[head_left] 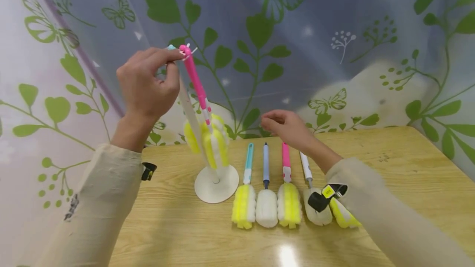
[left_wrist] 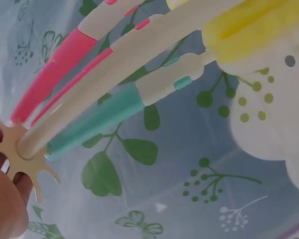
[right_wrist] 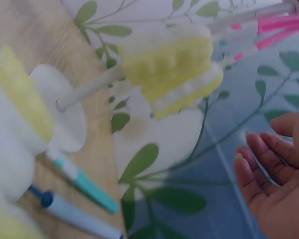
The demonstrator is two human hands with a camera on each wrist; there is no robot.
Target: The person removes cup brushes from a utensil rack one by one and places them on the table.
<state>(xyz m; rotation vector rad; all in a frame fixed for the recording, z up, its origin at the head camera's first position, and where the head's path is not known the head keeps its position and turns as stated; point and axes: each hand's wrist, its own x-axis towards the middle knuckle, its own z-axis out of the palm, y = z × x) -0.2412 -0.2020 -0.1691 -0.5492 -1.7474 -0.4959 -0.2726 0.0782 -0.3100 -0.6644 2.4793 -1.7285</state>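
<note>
In the head view, my left hand (head_left: 148, 83) grips the hooked top of a white stand (head_left: 190, 112), thumb and index finger at its prongs. Its round base (head_left: 208, 190) rests on the table. From the prongs hang bottle brushes with yellow and white sponge heads: a pink-handled brush (head_left: 196, 77) in front, and a teal-handled brush (left_wrist: 97, 122) in the left wrist view, where the prong ring (left_wrist: 27, 144) shows against my fingers. My right hand (head_left: 289, 129), loosely bent, holds nothing above the table's far side; the right wrist view shows its fingers (right_wrist: 274, 149) apart from everything.
Several bottle brushes lie in a row right of the base: a teal one (head_left: 249, 158), a blue one (head_left: 266, 162), a pink one (head_left: 286, 158) and a white-handled one (head_left: 306, 166). Another sponge head (head_left: 343, 213) is partly under my right wrist. A leaf-patterned curtain (head_left: 230, 24) hangs behind the table (head_left: 400, 184).
</note>
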